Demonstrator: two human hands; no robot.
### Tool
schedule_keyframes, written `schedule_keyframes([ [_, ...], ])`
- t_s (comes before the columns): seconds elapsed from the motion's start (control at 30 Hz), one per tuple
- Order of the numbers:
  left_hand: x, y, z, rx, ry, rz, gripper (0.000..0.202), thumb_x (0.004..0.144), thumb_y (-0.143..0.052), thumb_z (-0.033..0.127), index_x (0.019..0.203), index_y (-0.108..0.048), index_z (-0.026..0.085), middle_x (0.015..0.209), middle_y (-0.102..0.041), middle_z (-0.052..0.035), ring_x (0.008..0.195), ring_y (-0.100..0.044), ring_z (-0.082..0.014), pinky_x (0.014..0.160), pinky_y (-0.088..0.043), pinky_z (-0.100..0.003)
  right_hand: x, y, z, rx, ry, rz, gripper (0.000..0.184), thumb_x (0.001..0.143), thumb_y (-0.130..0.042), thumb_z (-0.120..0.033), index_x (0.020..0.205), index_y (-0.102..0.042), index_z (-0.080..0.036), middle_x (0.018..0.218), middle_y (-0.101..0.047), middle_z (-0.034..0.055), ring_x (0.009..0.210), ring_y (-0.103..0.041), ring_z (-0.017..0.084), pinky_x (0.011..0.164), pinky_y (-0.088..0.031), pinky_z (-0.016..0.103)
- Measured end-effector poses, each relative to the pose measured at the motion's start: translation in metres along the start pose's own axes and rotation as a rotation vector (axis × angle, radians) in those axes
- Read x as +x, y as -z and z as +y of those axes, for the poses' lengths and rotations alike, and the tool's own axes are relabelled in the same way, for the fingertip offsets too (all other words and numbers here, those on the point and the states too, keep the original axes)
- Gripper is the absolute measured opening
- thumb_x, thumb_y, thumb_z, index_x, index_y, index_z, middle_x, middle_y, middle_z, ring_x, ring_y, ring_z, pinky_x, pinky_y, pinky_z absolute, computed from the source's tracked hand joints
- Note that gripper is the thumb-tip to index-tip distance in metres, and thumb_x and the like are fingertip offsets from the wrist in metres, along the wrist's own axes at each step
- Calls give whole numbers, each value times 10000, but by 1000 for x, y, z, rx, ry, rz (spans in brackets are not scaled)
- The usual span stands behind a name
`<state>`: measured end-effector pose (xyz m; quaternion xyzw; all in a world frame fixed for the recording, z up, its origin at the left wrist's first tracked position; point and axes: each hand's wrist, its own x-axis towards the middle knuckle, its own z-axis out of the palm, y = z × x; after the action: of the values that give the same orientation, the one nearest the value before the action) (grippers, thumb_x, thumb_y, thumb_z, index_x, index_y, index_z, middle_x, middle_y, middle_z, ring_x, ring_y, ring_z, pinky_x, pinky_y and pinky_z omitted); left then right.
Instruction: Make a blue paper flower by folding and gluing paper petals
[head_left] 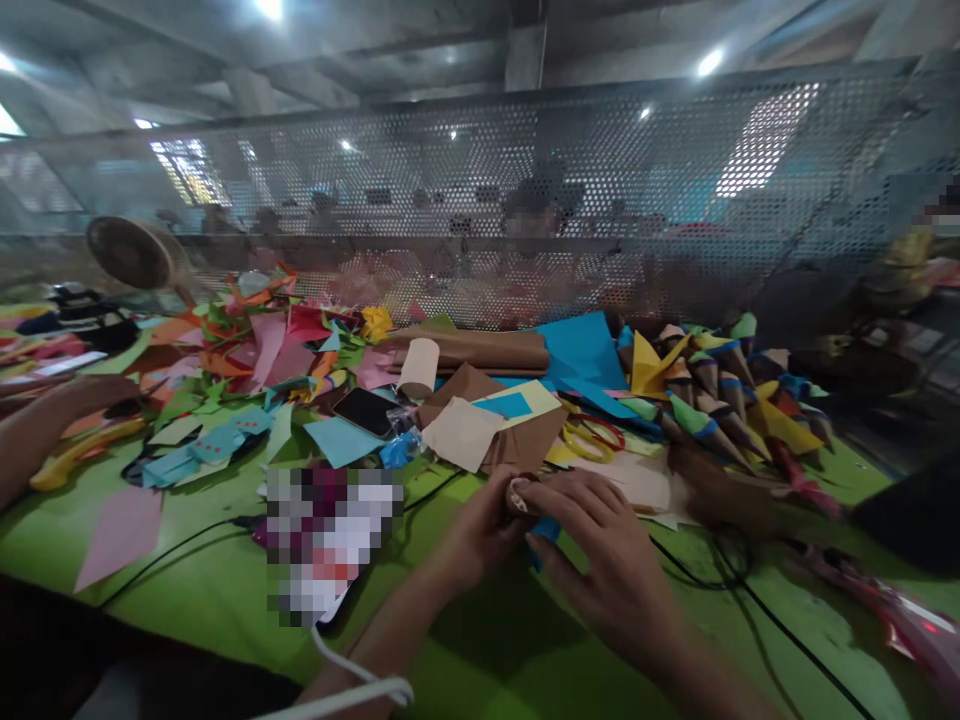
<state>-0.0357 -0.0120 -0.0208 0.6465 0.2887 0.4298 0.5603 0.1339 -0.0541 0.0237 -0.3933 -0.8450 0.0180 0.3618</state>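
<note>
Close above the green table, my left hand (480, 530) is closed around a small rolled brown paper piece (520, 490) with a pale end. My right hand (604, 545) pinches the same piece from the other side, its fingertips against the pale end. A bit of blue (546, 532) shows below, between the hands; whether it belongs to the roll I cannot tell. Just beyond my hands lie brown paper sheets (525, 440), a cream sheet (461, 432) and yellow-handled scissors (585, 440).
Brown cones with blue bands (720, 385) are heaped at right. A pink glue gun (892, 615) glows red near the right edge, cables nearby. A phone (364, 410), colourful paper scraps (277, 345) and a co-worker's arm (52, 420) are leftward. A perforated metal screen (465, 190) stands behind.
</note>
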Motion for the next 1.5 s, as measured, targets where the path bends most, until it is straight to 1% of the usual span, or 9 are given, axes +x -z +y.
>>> schedule_keyframes([
  [0.33,-5,2,4,146,-12,68,291,845,-593,191,1130,-529,193,993,-618,-47,942,-572,-212,914,-452,-335,-2,-12,-11,-204,-85,51,309,917,-588,-320,1184,-634,-172,1122,-611,134,1063,-491,319,893,-427,501],
  [0.5,-4,1,11,134,-12,53,370,832,-642,237,1176,-511,202,1057,-619,-45,979,-577,-211,890,-447,-310,2,-7,-5,21,-188,0,253,965,-492,-265,1144,-669,-251,1100,-593,96,1035,-507,274,854,-461,445],
  [0.57,-4,-1,13,172,-6,42,303,851,-632,274,1127,-535,199,1030,-613,-38,951,-568,-201,847,-447,-291,3,-4,5,142,-226,4,247,967,-483,-229,1069,-703,-280,1064,-598,75,1022,-530,254,835,-477,412],
  [0.7,-4,-2,11,368,43,10,163,825,-639,259,947,-557,188,815,-559,16,740,-499,-149,655,-381,-240,3,2,18,252,-258,-18,140,867,-642,-177,923,-731,-270,999,-606,57,999,-559,247,831,-489,391],
  [0.83,-5,-1,6,535,52,-14,153,777,-646,207,809,-497,193,715,-496,50,646,-424,-120,575,-271,-237,2,2,19,215,-252,-29,143,810,-689,-123,850,-711,-259,1028,-624,48,1019,-564,248,859,-464,406],
  [0.93,-5,-1,7,581,40,-52,185,775,-654,231,805,-475,193,732,-512,43,652,-435,-123,578,-260,-243,0,-3,17,84,-236,-13,166,788,-669,-75,787,-676,-241,1038,-657,38,997,-568,254,860,-429,428],
  [1.1,-5,-4,9,449,59,-81,196,773,-662,237,871,-500,186,781,-518,22,690,-439,-130,611,-316,-241,-1,-7,11,-43,-243,60,176,753,-653,-55,749,-598,-222,983,-681,44,949,-578,266,822,-423,429],
  [1.3,-2,-10,8,-36,112,-12,237,762,-676,249,810,-452,188,754,-430,33,713,-425,-125,657,-384,-241,1,2,9,206,-192,144,158,876,-627,-154,1003,-639,-249,1100,-642,74,1067,-582,250,892,-477,416],
  [1.5,-4,-6,8,-47,117,13,234,767,-689,237,865,-486,175,828,-501,12,765,-480,-136,683,-412,-240,-1,3,11,79,-113,136,200,917,-590,-194,1064,-699,-275,1089,-662,71,1020,-602,249,838,-490,413],
])
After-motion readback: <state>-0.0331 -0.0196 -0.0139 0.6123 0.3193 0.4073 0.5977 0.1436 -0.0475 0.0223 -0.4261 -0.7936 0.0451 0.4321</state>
